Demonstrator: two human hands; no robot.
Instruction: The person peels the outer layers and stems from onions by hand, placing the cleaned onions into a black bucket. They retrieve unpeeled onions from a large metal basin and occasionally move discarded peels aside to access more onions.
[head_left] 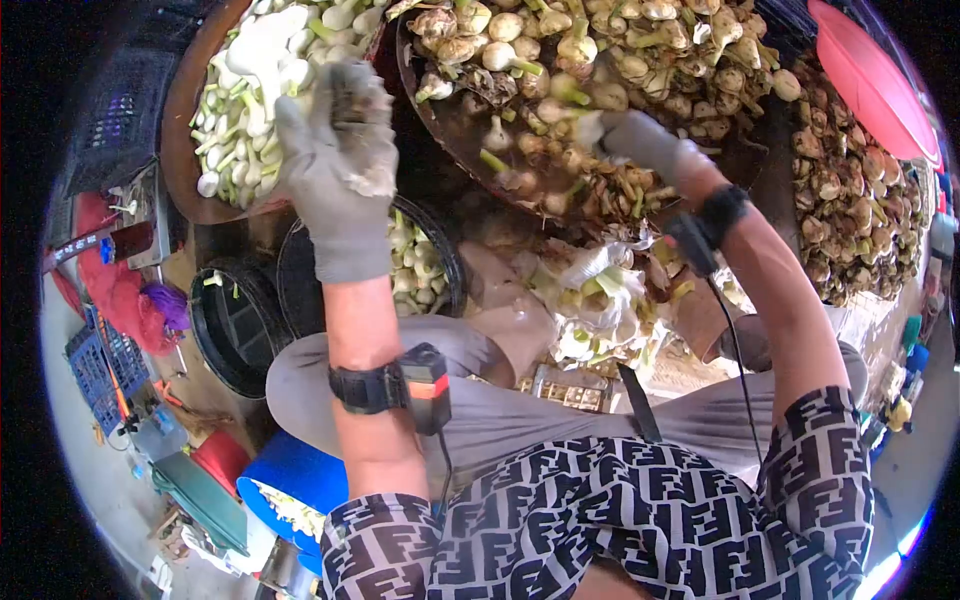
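Note:
My left hand (340, 180), in a grey glove, is raised over the right edge of a brown tub of clean white bulbs with green stems (240, 130). Its thumb stands apart from the fingers, and the palm side is soiled; nothing shows in it. Over a large dark basin of brownish, unpeeled bulbs (650, 70) reaches my right hand (625, 138), also gloved. Its fingers are blurred by motion at the bulbs, so what they touch cannot be made out. Peeled skins and leaves (605, 300) lie in a heap between my knees.
A black bucket (455, 270) with white bulbs and another black bucket (235, 330) stand at the left. More unpeeled bulbs (850, 200) are piled at the right, beside a pink basin (875, 90). A blue drum (290, 475) is at the lower left.

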